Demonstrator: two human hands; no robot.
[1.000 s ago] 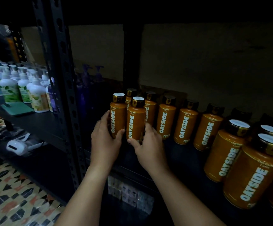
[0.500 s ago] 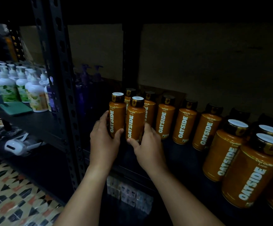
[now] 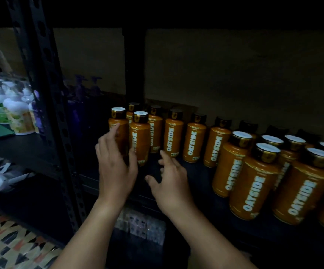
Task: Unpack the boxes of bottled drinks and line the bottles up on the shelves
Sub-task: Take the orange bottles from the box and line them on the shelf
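The orange bottles [image 3: 173, 133] lined along the dark shelf [image 3: 196, 177] each carry the brand OATSIDE in white capitals running vertically up the label. Smaller print above and below it is too blurred to read, as are the labels on the pump bottles [image 3: 17, 113] far left.

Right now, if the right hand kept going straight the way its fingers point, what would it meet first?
Probably the orange Oatside bottle standing in the back row just beyond the index fingertip of the open right hand. Bare dark shelf lies between them; depth is hard to judge.
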